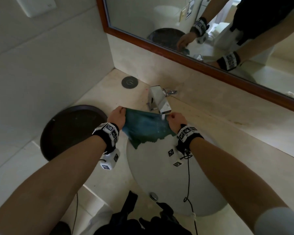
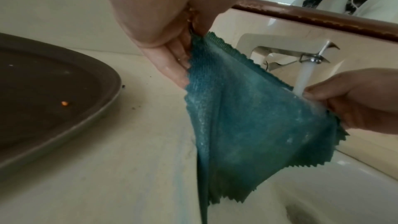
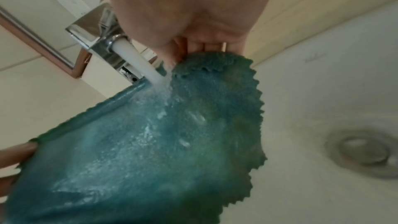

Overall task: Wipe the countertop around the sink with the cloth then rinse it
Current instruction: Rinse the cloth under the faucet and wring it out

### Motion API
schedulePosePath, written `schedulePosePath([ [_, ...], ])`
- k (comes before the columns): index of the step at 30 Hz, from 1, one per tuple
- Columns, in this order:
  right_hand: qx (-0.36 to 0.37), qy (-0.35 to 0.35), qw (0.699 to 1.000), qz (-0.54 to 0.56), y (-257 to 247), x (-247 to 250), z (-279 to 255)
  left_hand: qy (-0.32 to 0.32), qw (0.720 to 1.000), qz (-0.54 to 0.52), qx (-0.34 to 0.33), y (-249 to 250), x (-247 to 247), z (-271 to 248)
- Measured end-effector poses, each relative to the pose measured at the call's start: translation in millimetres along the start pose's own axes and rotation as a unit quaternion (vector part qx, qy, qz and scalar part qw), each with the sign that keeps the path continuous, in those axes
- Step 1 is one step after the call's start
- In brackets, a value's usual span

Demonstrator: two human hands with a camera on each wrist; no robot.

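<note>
A teal cloth (image 1: 145, 128) (image 2: 247, 117) (image 3: 150, 142) with zigzag edges hangs spread over the white sink (image 1: 168, 175). My left hand (image 1: 117, 116) (image 2: 170, 57) pinches its left top corner. My right hand (image 1: 176, 118) (image 3: 193, 43) (image 2: 355, 101) pinches the right top corner. Water (image 2: 303, 77) (image 3: 140, 62) runs from the chrome tap (image 1: 159, 102) (image 3: 96, 40) onto the cloth just beside my right fingers. The cloth is wet and its lower edge dangles into the basin.
A round dark tray (image 1: 70, 131) (image 2: 53, 100) lies on the beige countertop (image 1: 95, 102) left of the sink. A black round cap (image 1: 130, 82) sits in the back corner. The drain (image 3: 364, 152) (image 1: 154, 195) lies in the basin. A wood-framed mirror (image 1: 210, 31) hangs behind.
</note>
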State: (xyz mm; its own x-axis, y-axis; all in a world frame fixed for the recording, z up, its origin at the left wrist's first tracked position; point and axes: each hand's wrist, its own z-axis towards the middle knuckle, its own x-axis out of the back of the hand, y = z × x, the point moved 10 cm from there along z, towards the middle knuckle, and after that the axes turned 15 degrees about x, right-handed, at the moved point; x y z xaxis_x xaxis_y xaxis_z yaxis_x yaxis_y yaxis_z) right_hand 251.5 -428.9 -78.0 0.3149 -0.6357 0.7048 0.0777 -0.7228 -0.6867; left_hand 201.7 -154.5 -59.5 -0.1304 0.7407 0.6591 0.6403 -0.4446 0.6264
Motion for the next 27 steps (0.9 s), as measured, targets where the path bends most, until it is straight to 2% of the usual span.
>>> schedulePosePath([
  [4, 0.005, 0.03, 0.998, 0.062, -6.3, -7.6, 6.0, 0.013, 1.0, -0.004, 0.003, -2.4, 11.1, 1.4],
  [8, -0.004, 0.055, 0.996, 0.07, -1.9, 3.7, 4.2, 0.009, 1.0, -0.015, -0.009, 0.6, 3.8, 5.3],
  [19, -0.051, 0.117, 0.99, 0.062, 60.2, 66.8, -25.1, -0.073, 0.996, 0.018, -0.053, 49.0, -69.5, -16.2],
  [27, -0.086, 0.152, 0.982, 0.067, 99.7, 97.1, -48.9, -0.154, 0.987, 0.008, -0.048, 71.6, -115.9, -34.9],
])
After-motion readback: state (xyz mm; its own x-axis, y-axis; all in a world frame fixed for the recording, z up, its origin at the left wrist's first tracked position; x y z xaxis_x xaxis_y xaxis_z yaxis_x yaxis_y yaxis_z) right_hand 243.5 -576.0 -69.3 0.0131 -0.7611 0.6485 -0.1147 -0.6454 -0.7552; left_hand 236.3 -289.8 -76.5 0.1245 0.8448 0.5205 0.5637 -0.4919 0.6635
